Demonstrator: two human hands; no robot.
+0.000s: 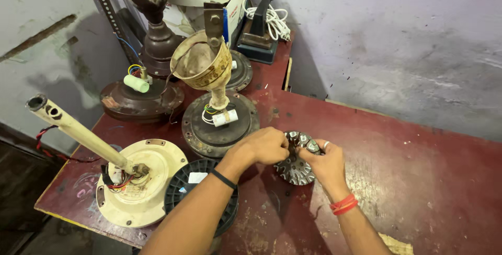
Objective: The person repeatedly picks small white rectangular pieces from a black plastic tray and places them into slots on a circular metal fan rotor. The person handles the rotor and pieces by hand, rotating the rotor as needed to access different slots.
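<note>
Your left hand (264, 146) and right hand (325, 162) both grip the round metal stator core (296, 162) between them — it sits on the red surface (418, 182), just right of the black spool (196, 192) and below the dusty fan motor (219, 119).

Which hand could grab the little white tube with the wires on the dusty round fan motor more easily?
Probably the left hand. It sits at the left edge of the slotted metal ring, right beside the dusty fan motor carrying the white tube. The right hand is on the ring's far side.
</note>
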